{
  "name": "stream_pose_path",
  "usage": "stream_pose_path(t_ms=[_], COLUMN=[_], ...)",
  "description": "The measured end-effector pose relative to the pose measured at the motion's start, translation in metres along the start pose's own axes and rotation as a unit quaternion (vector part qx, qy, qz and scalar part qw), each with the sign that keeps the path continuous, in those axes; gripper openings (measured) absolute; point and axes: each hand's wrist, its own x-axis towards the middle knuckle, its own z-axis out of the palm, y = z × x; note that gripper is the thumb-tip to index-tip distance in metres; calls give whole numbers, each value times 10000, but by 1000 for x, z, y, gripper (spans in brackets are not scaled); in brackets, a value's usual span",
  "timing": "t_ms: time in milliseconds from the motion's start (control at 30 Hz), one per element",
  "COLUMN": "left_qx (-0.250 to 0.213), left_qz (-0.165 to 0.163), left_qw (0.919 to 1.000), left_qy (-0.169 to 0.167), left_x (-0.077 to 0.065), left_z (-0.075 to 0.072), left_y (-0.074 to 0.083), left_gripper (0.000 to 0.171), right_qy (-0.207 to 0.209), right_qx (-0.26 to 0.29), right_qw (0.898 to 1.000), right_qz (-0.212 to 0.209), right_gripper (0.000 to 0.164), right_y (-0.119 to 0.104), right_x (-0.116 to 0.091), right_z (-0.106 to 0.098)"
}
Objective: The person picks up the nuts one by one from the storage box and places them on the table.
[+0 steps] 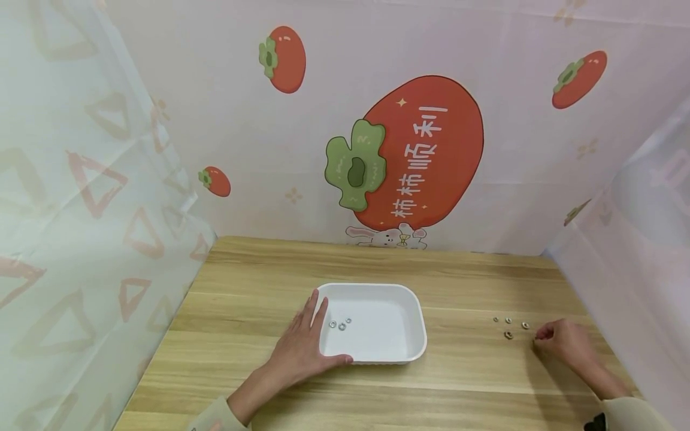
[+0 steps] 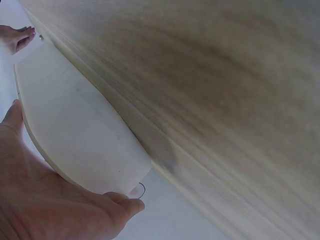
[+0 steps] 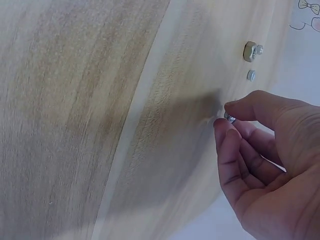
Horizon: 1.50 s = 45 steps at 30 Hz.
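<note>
**Left hand (image 1: pixel 302 350) at the tray (image 1: pixel 380 323), right hand (image 1: pixel 566 341) on a small nut (image 3: pixel 229 117)**

The nut is pinched in the right hand's fingertips, low over the table (image 1: pixel 469 383). The left hand is spread wide along the tray's left end and near rim, with nothing clasped. The tray is placed well to the right hand's left, its long axis laid left to right. Between them, nearer the right hand, four loose nuts (image 1: pixel 508 335) are scattered. Three metal rings (image 1: pixel 342 327) are contained near the tray's left end.

On a wood-grain table (image 1: pixel 463 386), a white tray (image 1: pixel 384 326) was set near the middle, and four small metal nuts (image 1: pixel 508 336) were scattered to its right.
</note>
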Motion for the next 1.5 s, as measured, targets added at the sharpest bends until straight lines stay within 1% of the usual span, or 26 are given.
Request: stream_pose_path(t_ms=[167,467,567,767,1067,1267,1500], left_qx=[-59,-32,-62,-43,-41,-89,-51], left_qz=[58,-50,-8,-49,-79,-65,-65], left_qw=[10000,10000,10000,10000,9999,9999,10000], left_qy=[35,-61,-9,-41,-54,-69,-49], left_x=[-1,1,0,1,1,1,1], left_z=[0,1,1,1,2,1,1], left_y=[0,-1,-1,-1,-1,-1,-1], left_gripper=[131,132,132,131,133,133,133], right_qy=[-13,-111,-139,-212,-526,-751,-586], right_qx=[-62,-238,-237,-255,-211,-180,-127], right_qw=[10000,9996,9995,9994,9983,9964,9975], right_qz=[-21,144,137,99,147,357,372], right_gripper=[6,6,6,7,10,16,19], right_y=[3,3,3,4,3,0,0], right_x=[-1,3,4,5,7,6,6], right_z=[2,2,1,1,-3,-5,-9])
